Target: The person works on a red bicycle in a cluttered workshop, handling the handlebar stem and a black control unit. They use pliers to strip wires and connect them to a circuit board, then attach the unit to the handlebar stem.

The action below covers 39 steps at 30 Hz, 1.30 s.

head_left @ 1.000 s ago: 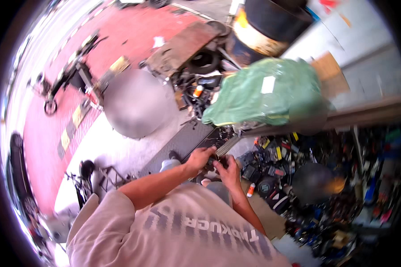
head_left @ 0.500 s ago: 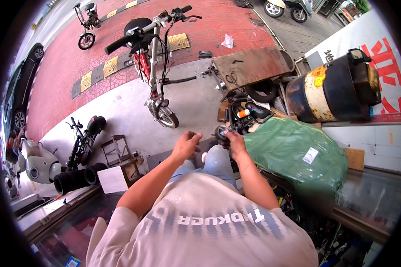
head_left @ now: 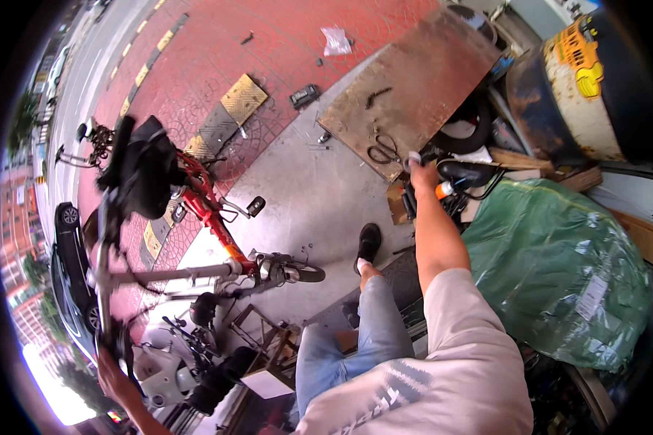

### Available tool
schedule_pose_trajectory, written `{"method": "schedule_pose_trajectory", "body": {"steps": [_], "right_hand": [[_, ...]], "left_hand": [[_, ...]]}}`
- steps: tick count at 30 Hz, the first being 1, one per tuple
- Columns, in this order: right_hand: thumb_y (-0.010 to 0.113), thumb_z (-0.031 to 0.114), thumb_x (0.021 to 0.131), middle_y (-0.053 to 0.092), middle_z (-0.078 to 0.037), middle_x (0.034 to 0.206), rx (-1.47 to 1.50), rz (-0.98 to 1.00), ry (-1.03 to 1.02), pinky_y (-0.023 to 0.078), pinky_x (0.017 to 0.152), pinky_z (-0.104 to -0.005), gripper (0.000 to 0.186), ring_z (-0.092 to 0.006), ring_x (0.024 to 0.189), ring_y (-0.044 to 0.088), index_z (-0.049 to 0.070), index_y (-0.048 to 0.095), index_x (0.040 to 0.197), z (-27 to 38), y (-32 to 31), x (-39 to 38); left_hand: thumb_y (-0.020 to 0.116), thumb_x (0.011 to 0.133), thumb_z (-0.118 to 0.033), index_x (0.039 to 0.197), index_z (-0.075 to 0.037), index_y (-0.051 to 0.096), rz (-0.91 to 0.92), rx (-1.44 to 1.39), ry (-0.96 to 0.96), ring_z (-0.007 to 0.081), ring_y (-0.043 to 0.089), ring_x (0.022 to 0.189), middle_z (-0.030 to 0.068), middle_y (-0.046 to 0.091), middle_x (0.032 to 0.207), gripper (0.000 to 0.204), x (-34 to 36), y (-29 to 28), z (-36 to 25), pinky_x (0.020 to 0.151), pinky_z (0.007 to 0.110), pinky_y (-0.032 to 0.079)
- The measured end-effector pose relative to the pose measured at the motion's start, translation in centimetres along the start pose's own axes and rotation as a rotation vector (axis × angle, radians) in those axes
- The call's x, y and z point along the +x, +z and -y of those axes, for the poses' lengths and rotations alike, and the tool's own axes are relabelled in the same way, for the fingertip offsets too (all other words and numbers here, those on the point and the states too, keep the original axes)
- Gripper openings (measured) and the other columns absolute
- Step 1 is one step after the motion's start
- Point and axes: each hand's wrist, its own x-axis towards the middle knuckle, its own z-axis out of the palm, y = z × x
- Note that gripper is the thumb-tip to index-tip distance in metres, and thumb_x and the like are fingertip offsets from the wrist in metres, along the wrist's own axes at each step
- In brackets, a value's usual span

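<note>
To the left, a folding bike with a red and silver frame [head_left: 207,210] stands with its small wheel near the middle of the floor. My left hand [head_left: 116,377], partly blurred, is closed at the near end of its handlebar [head_left: 112,330]. My right arm stretches forward, and my right hand [head_left: 424,176] is closed on a small round thing [head_left: 412,158], apparently a roll of tape. That hand is at the near edge of a rusty brown board [head_left: 413,87]. Black-handled scissors [head_left: 383,150] lie on the board just beyond it.
A large green plastic-wrapped bundle [head_left: 551,268] fills the right side, with a rusty drum [head_left: 573,94] behind it. A black bike saddle [head_left: 468,172] and an orange-and-white bottle [head_left: 443,190] lie near my right arm. Black tyres [head_left: 221,377] and a wooden frame [head_left: 257,326] stand lower left.
My view has turned and tilted. My hands, close together in front of me before, are now spread apart: the left at the handlebar, the right out by the board with the round thing.
</note>
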Motion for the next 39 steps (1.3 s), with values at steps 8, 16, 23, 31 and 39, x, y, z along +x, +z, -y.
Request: {"method": "schedule_pose_trajectory", "body": {"steps": [8, 16, 23, 31, 39], "right_hand": [[0.073, 0.042, 0.086, 0.062, -0.030, 0.124, -0.265, -0.199, -0.093, 0.049, 0.101, -0.0541, 0.057, -0.0482, 0.117, 0.060, -0.001, 0.063, 0.122, 5.4, 2.3, 4.2], [0.076, 0.027, 0.086, 0.073, -0.022, 0.109, -0.265, 0.113, -0.121, 0.054, 0.093, -0.0494, 0.033, -0.0406, 0.109, 0.068, 0.003, 0.069, 0.108, 1.9, 3.0, -1.4], [0.074, 0.028, 0.090, 0.073, -0.020, 0.090, 0.023, -0.072, -0.209, 0.056, 0.079, -0.0492, 0.025, -0.0400, 0.089, 0.071, 0.003, 0.068, 0.091, -2.9, 1.1, -16.7], [0.078, 0.030, 0.090, 0.072, -0.012, 0.079, 0.331, -0.451, 0.167, 0.054, 0.066, -0.0392, 0.028, -0.0258, 0.071, 0.070, 0.004, 0.067, 0.090, -16.9, -22.2, -39.6], [0.070, 0.022, 0.099, 0.075, -0.010, 0.100, 1.243, -0.750, -0.193, 0.057, 0.074, -0.0302, 0.021, -0.0156, 0.088, 0.071, 0.004, 0.067, 0.110, -25.6, -53.7, -65.3]], "left_hand": [[0.041, 0.112, -0.029, 0.135, -0.002, 0.065, 0.271, 0.330, -0.026, 0.0327, 0.070, 0.106, 0.0169, 0.072, 0.123, 0.043, 2.3, -2.0, -11.9, 0.089, 0.042, 0.057], [0.045, 0.109, -0.029, 0.125, 0.001, 0.067, 0.244, 0.321, 0.030, 0.0307, 0.073, 0.095, 0.0167, 0.074, 0.113, 0.041, 3.1, -2.6, -14.0, 0.080, 0.041, 0.060], [0.054, 0.105, -0.029, 0.115, 0.001, 0.068, -0.037, 0.055, 0.209, 0.0295, 0.072, 0.091, 0.0166, 0.074, 0.108, 0.035, 3.0, -2.3, -14.0, 0.077, 0.040, 0.060], [0.065, 0.100, -0.028, 0.104, 0.002, 0.070, -0.586, -0.877, 0.460, 0.0281, 0.072, 0.086, 0.0165, 0.074, 0.102, 0.030, 0.4, -6.7, -18.0, 0.073, 0.039, 0.061], [0.062, 0.101, -0.026, 0.111, 0.000, 0.069, 0.480, -1.625, 1.037, 0.0266, 0.070, 0.096, 0.0146, 0.072, 0.109, 0.029, -16.1, -13.8, -28.6, 0.083, 0.038, 0.057]]}}
